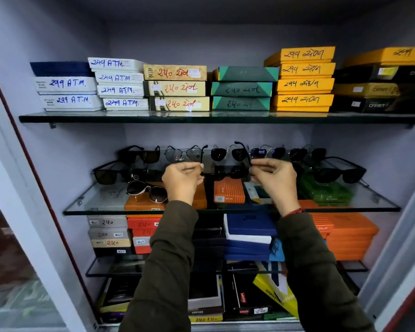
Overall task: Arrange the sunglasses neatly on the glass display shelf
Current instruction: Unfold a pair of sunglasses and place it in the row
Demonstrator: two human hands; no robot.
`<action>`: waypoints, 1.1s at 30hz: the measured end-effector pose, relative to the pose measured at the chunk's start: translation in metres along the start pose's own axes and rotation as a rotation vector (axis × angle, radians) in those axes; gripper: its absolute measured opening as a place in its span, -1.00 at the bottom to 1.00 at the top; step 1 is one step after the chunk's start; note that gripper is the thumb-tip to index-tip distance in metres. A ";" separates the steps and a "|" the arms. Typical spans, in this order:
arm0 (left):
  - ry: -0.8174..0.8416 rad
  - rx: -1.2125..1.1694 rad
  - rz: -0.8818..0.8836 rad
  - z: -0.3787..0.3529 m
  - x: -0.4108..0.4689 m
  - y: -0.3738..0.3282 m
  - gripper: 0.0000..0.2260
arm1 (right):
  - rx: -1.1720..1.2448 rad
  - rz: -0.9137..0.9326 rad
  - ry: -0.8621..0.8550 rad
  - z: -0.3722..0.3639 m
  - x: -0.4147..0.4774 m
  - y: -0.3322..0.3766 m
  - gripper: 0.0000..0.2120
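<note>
The middle glass shelf [101,201] carries several sunglasses in a back row: a black square pair [139,154], a thin aviator pair [182,153], a blue-lensed pair [267,152] and a dark pair [307,153]. Between the aviators and the blue pair is a pair with round dark lenses [228,154], held above the shelf. My left hand [182,180] pinches its left temple tip and my right hand [273,178] pinches the right one. More pairs lie in front: black ones at the left [106,174] and right [338,173], and a white-rimmed pair [146,189] on an orange box.
Labelled boxes [177,88] fill the upper glass shelf. Orange [229,190] and green boxes [326,190] sit on the middle shelf in front of the glasses. Stacked boxes crowd the lower shelves [247,236]. A cabinet frame with a glass door [22,188] stands at the left.
</note>
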State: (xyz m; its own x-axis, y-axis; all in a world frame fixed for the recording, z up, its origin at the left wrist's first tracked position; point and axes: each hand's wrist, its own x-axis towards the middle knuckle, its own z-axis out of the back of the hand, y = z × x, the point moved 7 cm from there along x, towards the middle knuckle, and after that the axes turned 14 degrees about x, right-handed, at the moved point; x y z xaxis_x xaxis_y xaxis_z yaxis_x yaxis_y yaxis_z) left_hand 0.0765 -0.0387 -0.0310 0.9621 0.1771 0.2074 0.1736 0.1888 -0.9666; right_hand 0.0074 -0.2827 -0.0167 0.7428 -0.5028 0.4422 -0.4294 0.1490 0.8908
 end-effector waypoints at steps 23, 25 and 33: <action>-0.014 0.515 -0.294 -0.036 -0.006 -0.017 -0.75 | -0.507 0.181 0.005 0.010 0.021 -0.014 -0.73; -0.030 0.497 -0.333 -0.026 -0.010 -0.023 -0.74 | -0.385 0.149 -0.003 0.008 0.015 -0.011 -0.72; -0.240 0.601 -0.375 0.060 -0.021 -0.023 -0.78 | 0.037 -0.370 0.311 -0.069 -0.029 -0.026 -0.70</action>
State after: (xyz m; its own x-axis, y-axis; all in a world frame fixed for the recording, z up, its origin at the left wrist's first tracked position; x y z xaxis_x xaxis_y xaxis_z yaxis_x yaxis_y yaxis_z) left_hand 0.0394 0.0106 -0.0040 0.7766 0.1896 0.6007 0.2703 0.7611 -0.5897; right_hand 0.0326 -0.2128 -0.0456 0.9651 -0.2368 0.1118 -0.1211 -0.0251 0.9923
